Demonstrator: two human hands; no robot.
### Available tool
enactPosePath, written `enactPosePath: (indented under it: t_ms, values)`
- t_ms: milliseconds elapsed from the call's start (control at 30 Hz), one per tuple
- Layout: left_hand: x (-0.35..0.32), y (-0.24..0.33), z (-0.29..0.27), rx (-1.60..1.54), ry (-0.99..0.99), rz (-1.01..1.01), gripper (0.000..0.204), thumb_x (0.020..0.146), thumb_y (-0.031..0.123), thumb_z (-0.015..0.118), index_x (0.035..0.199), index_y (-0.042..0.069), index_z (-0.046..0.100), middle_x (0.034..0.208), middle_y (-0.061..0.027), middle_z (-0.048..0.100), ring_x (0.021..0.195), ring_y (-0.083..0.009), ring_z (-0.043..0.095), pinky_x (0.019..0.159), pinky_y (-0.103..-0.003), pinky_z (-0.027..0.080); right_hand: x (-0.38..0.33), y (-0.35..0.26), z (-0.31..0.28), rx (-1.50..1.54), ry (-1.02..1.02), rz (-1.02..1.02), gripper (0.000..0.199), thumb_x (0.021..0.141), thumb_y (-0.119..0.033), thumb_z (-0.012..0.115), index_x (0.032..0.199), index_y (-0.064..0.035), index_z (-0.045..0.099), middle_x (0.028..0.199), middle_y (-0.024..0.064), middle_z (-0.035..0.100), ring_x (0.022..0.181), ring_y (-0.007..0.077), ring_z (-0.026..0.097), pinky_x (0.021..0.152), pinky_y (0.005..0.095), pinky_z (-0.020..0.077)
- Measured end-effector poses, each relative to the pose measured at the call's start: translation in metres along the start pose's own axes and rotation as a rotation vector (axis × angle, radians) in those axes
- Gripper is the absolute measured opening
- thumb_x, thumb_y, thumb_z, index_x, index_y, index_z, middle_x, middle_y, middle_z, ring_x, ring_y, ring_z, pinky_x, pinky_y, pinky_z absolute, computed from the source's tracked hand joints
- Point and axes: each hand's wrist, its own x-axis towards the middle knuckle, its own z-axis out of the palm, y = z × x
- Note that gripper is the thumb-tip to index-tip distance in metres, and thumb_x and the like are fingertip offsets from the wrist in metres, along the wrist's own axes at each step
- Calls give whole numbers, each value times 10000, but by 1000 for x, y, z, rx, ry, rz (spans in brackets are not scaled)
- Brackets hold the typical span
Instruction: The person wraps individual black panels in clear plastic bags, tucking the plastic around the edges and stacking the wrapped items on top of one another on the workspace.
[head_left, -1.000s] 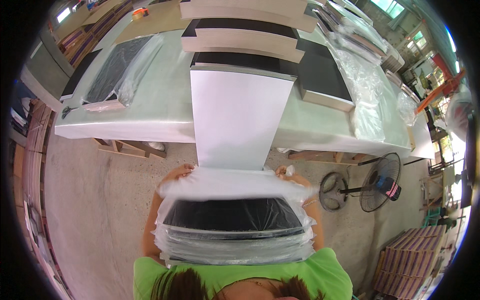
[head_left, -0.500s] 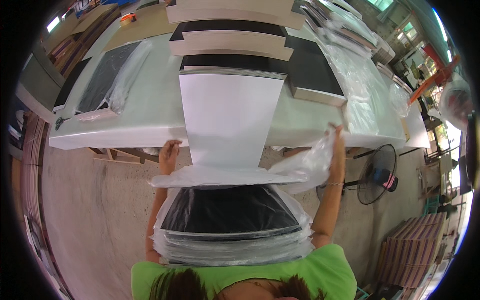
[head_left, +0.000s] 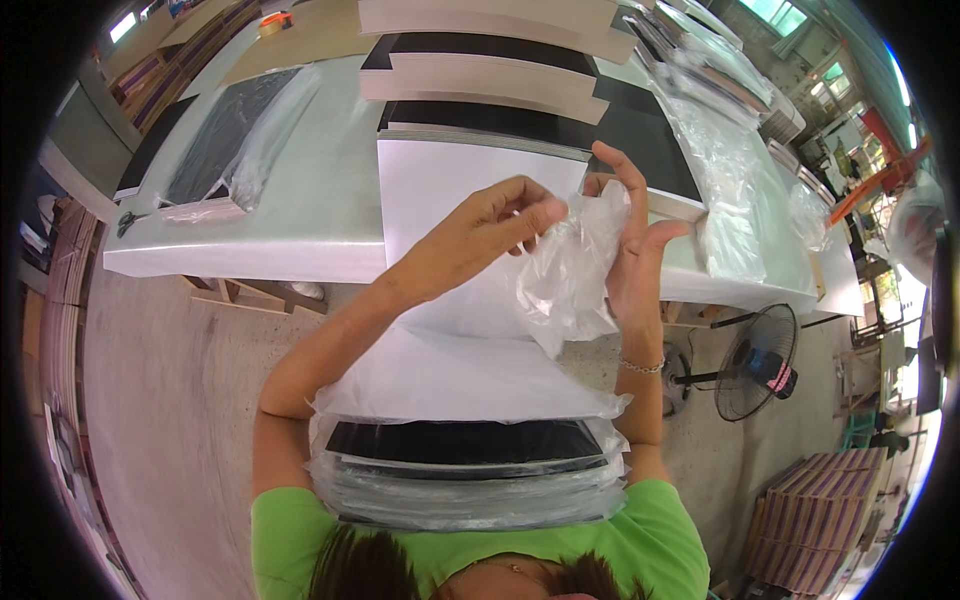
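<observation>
Both hands have risen from the edges of the stack and come together in front of the white sheet, where half a second ago the right arm alone was stretched out to the side with the film trailing from it. Behind the hands, the long pale-green surface [head_left: 300,215] runs across the view, carrying black rectangular boards with pale wood edges [head_left: 480,75] and, directly beyond the hands, the large white rectangular sheet [head_left: 450,190]. Nearer than the sheet, against the person's green shirt, sits the stack of black panels wrapped in clear plastic [head_left: 465,475], with a white sheet lying on top. Off to the right of the white sheet, down on the concrete floor, stands a black pedestal fan [head_left: 755,360]. Between the hands hangs the crumpled clear plastic bag [head_left: 570,275], over the near edge of the white sheet. The left hand [head_left: 480,235] pinches the bag's top with bent fingers [head_left: 525,215]. The right hand [head_left: 635,250] presses its open palm against the bag's far side, fingers [head_left: 625,170] spread and upright.
</observation>
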Motion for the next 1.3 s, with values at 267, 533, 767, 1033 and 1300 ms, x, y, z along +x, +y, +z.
enactPosePath:
  t_ms: [267,533,767,1033,1300]
  values:
    - [-23,-15,2,-50,-40,-118,252,873,277,608,850,26,602,743,-3,547,674,-76,480,617,-210,420,-9,31,-9,-46,6,-38,1005,736,-823,105,1323,-50,362,969,32,407,866,109,404,828,209,336]
    - [-16,-23,3,-102,0,-154,305,836,324,654,877,22,668,652,5,545,614,-75,470,567,-204,393,-26,34,3,-113,-132,-109,769,813,-648,442,1294,-52,387,1028,39,419,922,125,438,814,236,366]
    - [-20,-35,0,-120,106,-84,304,822,335,670,821,31,666,657,-3,558,636,-74,497,573,-202,399,-30,45,-3,-183,-108,-128,224,793,27,502,1004,-12,567,944,55,592,876,129,518,786,254,416]
    - [-32,-40,12,43,103,-123,415,789,325,695,1051,35,556,904,-28,553,791,-103,531,724,-242,451,-32,74,1,307,134,-76,154,945,-157,457,881,-27,506,839,59,537,764,134,503,756,275,440]
    - [-40,-34,15,134,-80,-228,328,788,274,695,965,17,593,832,-41,581,784,-123,534,746,-242,439,-31,96,-8,790,20,-25,103,920,-186,489,892,-91,460,803,40,475,728,150,471,881,371,417]
